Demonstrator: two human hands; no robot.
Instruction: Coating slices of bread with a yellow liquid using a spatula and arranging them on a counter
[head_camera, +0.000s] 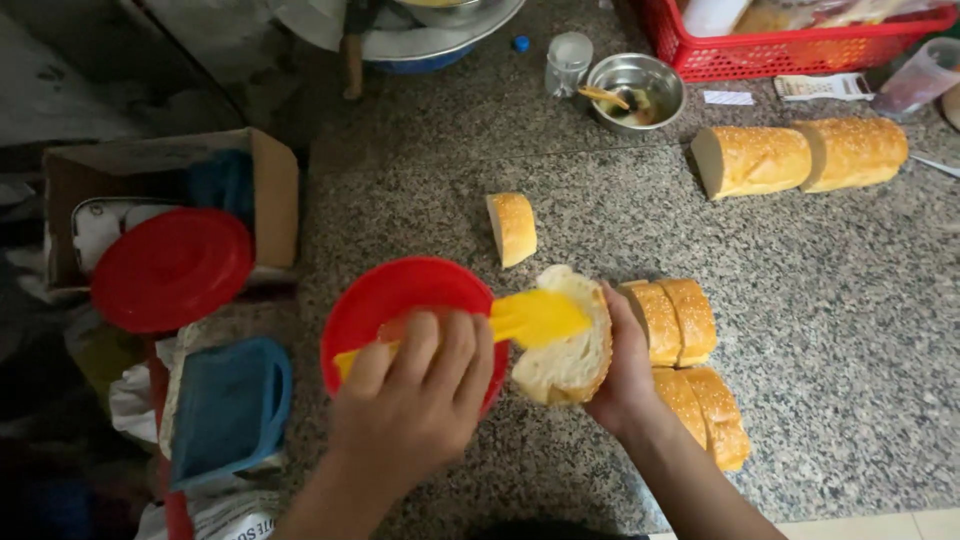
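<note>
My left hand (420, 400) grips a yellow spatula (535, 318), its blade lying on the cut white face of a sesame bread piece (565, 355). My right hand (625, 370) holds that piece from its right, crust side. Under my left hand sits a red bowl (395, 295); what is in it is hidden. Several cut bread pieces (680, 320) lie just right of my right hand, with more (710, 410) nearer to me. One small piece (512, 228) stands alone beyond the bowl.
Two long loaf halves (800, 155) lie at the back right of the granite counter (850, 300). Behind are a metal bowl with a spoon (640, 90), a small jar (568, 60), a red basket (790, 50) and a plastic cup (920, 75). Left: a cardboard box (270, 190), red lid (170, 268), blue container (230, 405).
</note>
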